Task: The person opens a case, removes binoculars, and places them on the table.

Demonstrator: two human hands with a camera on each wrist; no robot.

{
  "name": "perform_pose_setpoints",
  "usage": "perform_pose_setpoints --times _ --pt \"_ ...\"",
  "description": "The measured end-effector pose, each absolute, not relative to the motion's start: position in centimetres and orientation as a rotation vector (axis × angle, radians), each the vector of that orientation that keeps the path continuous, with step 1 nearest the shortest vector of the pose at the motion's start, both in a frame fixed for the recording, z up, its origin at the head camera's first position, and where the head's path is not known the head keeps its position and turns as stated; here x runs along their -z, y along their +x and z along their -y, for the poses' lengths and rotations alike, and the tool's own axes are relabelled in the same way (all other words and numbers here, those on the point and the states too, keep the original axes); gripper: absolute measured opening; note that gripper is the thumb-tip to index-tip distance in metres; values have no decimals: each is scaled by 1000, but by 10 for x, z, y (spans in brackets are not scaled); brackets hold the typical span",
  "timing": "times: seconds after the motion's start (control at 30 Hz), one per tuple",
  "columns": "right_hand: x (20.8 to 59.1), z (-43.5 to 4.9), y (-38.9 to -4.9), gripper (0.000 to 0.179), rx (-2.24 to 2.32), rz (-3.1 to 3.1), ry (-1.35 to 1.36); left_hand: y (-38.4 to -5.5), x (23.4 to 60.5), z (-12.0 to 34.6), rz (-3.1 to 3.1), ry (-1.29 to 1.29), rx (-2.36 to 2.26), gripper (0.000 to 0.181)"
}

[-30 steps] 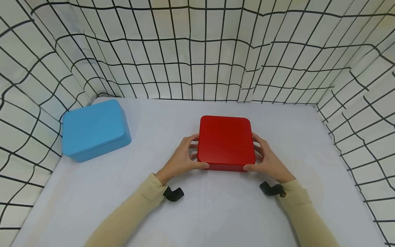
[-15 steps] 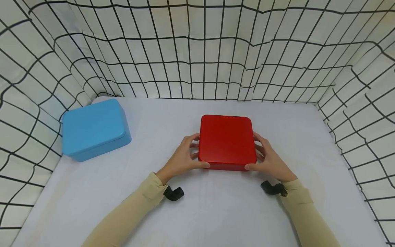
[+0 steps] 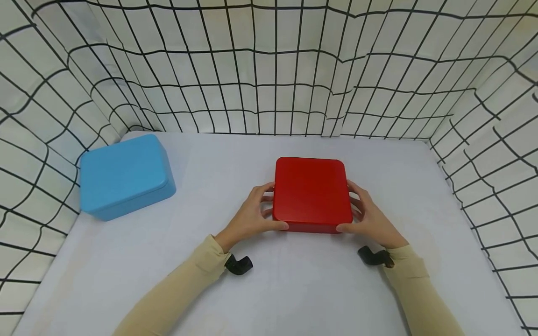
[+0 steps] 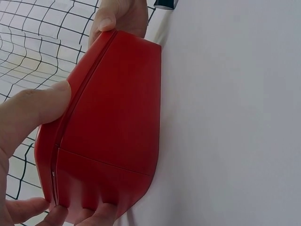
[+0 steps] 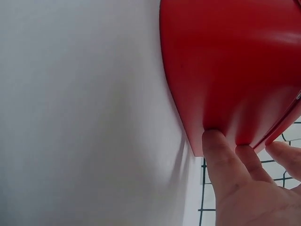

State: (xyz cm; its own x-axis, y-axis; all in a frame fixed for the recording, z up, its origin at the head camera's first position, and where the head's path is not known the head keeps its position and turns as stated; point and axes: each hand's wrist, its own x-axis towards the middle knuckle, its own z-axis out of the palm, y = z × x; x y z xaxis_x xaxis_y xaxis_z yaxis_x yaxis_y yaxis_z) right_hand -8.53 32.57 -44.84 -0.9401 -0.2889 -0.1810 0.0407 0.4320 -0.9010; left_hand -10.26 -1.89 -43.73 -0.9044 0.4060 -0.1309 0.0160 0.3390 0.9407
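Note:
A red lidded box with rounded corners sits on the white table, flat side up. At its left side, my left hand holds it, the thumb at the near left corner and the fingers along the side. My right hand grips the opposite side the same way, thumb at the near right corner. In the left wrist view the left thumb presses the edge of the lid, above a seam that runs round the box. The right wrist view shows several right fingertips against the red side wall.
A light blue lidded box stands at the back left, beside the grid wall. White walls with a black grid enclose the table at the back and both sides. A black curved piece sits at each cuff.
Both hands and the red box have shifted very slightly to the right. The hold looks the same, and the lid stays on. The view itself has drifted a little.

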Motion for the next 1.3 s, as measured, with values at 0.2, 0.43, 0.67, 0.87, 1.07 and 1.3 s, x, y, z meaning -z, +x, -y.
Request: perform_pose_setpoints --times 0.2,0.43,0.67,0.87,1.07,1.3 --pt "448 -331 -83 116 1500 -2386 -207 -100 437 15 -2250 386 -1594 104" --pt "447 -337 -81 115 1519 -2365 -223 -97 438 11 -2222 389 -1617 104" --pt "446 -341 -79 114 1522 -2362 -225 -96 439 7 -2211 394 -1633 104" --pt "448 -344 -78 114 1537 -2350 -220 -95 439 4 -2216 387 -1641 102" --pt "447 -344 -76 115 1538 -2345 -204 -94 438 4 -2213 379 -1639 103" --pt "446 -343 -76 116 1543 -2344 -207 -94 439 3 -2222 367 -1634 103"
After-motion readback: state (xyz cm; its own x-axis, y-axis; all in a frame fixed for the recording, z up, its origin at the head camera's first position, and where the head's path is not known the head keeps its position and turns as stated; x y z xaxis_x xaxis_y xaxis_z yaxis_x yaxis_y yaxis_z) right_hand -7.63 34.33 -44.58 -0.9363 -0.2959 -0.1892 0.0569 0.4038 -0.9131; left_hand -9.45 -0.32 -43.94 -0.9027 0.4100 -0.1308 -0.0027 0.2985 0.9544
